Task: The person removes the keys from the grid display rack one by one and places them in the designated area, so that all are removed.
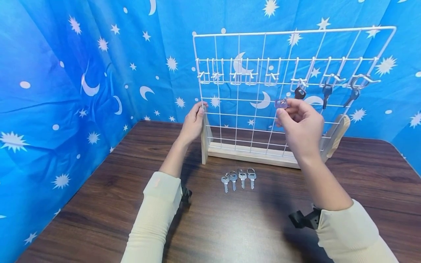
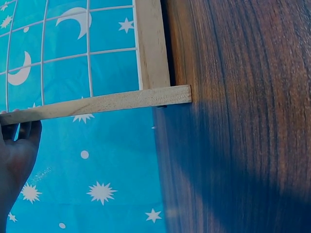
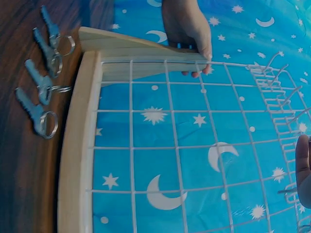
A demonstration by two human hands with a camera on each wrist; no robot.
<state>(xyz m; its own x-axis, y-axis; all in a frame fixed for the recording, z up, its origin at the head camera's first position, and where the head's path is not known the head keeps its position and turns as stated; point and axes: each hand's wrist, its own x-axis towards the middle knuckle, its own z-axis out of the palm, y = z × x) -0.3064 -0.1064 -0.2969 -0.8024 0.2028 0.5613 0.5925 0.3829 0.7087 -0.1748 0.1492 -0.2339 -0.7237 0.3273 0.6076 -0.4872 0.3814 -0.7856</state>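
Observation:
A white wire grid rack (image 1: 245, 98) with hooks stands on a wooden base (image 1: 253, 155). My left hand (image 1: 192, 122) grips its left side post, thumb in front and fingers behind, as the right wrist view (image 3: 187, 24) also shows. With thumb and forefinger, my right hand (image 1: 304, 126) pinches a small translucent purple piece (image 1: 281, 104) in front of the grid, below the hooks; its exact kind is unclear. Just above that hand hangs a dark-headed key (image 1: 300, 92). Further right, another key (image 1: 327, 93) and a key on a large ring (image 1: 352, 95) hang from hooks.
Several silver keys with rings (image 1: 242, 176) lie in a row on the dark wooden table (image 1: 223, 226), before the base. Bare hooks (image 1: 236, 76) project from the rack's left half. A blue cloth (image 1: 98, 73) with stars and moons hangs behind and at the left.

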